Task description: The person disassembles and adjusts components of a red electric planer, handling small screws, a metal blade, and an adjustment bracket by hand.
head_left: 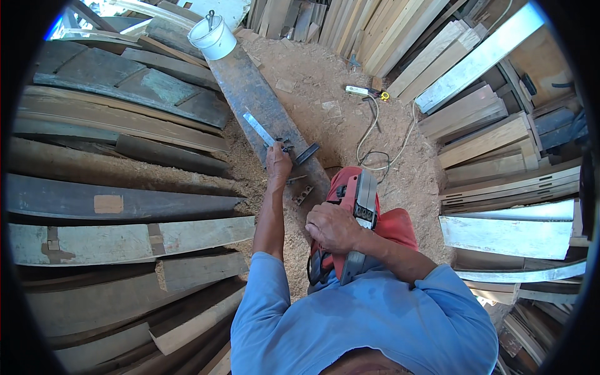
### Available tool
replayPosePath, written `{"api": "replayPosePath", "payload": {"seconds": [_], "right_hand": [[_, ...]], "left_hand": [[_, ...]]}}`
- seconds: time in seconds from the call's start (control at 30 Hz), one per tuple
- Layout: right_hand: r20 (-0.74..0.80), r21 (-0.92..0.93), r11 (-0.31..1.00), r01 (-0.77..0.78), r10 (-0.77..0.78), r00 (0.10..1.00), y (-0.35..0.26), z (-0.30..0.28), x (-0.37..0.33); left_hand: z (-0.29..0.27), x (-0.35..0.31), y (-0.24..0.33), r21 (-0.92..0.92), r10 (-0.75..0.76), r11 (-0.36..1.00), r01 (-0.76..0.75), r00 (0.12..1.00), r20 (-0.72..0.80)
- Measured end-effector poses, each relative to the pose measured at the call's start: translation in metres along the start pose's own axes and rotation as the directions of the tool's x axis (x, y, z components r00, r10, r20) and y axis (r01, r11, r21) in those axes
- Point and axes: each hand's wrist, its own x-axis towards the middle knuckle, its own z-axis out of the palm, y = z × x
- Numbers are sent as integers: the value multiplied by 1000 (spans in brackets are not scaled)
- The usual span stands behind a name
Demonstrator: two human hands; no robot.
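Observation:
A red and grey electric planer (359,197) rests on my lap, across the red cloth over my legs. My right hand (334,228) is closed over its body, with the fingers curled round its left side. My left hand (278,164) reaches forward over the plank bench (240,78). Its fingertips are closed at the near end of a pale metal strip (257,128), by a small dark fitting; what they pinch is hidden. Just right of these fingers lies a dark block-like piece (306,154). Small metal parts (304,195) lie nearer me on the bench.
A white bucket (212,39) stands at the bench's far end. Stacked boards (125,240) crowd the left, and more timber (506,237) lines the right. A pale cord (375,115) crosses the shavings-covered floor (300,81), near a power strip (357,90) and a yellow tape measure (384,96).

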Motion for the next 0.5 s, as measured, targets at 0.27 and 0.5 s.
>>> {"api": "replayPosePath", "payload": {"seconds": [0.27, 0.5], "right_hand": [[0, 2, 1000, -1, 1, 1000, -6, 1, 0], [-263, -40, 990, 134, -139, 955, -5, 3, -12]], "left_hand": [[-6, -6, -4, -11, 131, 991, -133, 985, -111], [-54, -86, 99, -613, -64, 780, 129, 990, 127]]}}
